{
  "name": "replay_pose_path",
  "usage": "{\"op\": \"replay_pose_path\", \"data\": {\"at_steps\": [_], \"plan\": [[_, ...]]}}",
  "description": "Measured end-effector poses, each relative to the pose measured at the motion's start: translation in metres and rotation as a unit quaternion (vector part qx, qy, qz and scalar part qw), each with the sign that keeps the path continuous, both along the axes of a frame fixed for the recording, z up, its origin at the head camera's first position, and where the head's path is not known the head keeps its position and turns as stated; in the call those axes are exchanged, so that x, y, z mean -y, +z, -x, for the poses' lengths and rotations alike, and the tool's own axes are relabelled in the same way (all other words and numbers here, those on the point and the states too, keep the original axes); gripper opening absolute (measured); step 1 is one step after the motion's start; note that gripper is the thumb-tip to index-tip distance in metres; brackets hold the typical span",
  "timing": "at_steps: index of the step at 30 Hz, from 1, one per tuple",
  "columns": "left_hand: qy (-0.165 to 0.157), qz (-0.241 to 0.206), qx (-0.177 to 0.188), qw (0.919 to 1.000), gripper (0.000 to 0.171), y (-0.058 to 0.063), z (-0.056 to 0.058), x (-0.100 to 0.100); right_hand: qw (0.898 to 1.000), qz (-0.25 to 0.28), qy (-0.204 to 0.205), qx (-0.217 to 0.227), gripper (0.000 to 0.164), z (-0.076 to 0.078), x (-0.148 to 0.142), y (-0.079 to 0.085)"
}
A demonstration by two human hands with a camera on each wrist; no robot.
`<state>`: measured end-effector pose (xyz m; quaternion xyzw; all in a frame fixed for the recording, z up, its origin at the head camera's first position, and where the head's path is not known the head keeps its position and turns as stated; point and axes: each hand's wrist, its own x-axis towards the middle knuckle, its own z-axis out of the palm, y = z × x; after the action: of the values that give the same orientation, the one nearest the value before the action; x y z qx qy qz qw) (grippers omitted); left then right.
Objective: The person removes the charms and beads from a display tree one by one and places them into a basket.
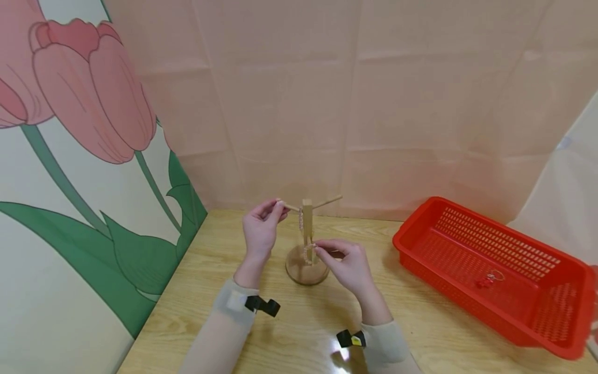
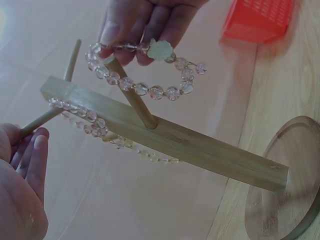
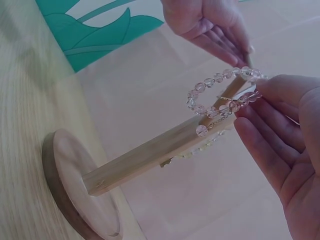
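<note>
A wooden stand (image 1: 307, 221) with a round base (image 1: 299, 276) and several pegs stands on the table. My left hand (image 1: 261, 228) holds the end of its left peg between thumb and fingers. With thumb and fingertips, my right hand (image 1: 349, 265) pinches a bracelet (image 2: 156, 92) of clear pinkish beads with a pale green charm. That bracelet's loop is at the tip of the front peg (image 2: 132, 102); whether the peg passes through it I cannot tell. Another beaded bracelet (image 2: 91, 116) hangs on the left peg, close to the post. Yellowish beads (image 2: 145, 154) hang behind the post.
A red plastic basket (image 1: 458, 291) stands on the table to the right, holding a small red charm (image 1: 485, 282) with a ring. Behind the table (image 1: 187, 322) hangs a pinkish sheet (image 1: 289, 104); a tulip-patterned panel (image 1: 93, 93) stands at left.
</note>
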<state>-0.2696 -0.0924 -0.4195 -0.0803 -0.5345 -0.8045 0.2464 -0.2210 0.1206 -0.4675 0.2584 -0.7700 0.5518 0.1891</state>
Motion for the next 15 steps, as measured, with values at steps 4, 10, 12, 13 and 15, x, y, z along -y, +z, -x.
{"op": "replay_pose_path", "data": {"at_steps": [4, 10, 12, 13, 15], "plan": [[0.001, 0.003, 0.005, 1.0, 0.018, -0.0013, -0.0002, 0.0002, 1.0, 0.004, 0.005, -0.009, 0.016, -0.0014, -0.0004, 0.0005], [0.002, -0.001, 0.004, 1.0, 0.02, -0.0016, -0.0009, -0.0004, 1.0, 0.005, 0.002, -0.021, 0.02, -0.0027, -0.0005, 0.0017], [0.002, -0.001, 0.003, 1.0, 0.019, -0.0016, -0.0004, -0.0004, 1.0, 0.004, 0.0, -0.024, 0.019, -0.0029, -0.0006, 0.0024], [0.002, -0.001, 0.003, 1.0, 0.019, -0.0015, -0.0003, -0.0005, 1.0, 0.004, 0.0, -0.025, 0.019, -0.0033, -0.0009, 0.0035], [0.002, -0.002, 0.002, 1.0, 0.019, -0.0008, -0.0005, -0.0007, 1.0, 0.004, 0.002, -0.026, 0.018, -0.004, -0.0017, 0.005]]}}
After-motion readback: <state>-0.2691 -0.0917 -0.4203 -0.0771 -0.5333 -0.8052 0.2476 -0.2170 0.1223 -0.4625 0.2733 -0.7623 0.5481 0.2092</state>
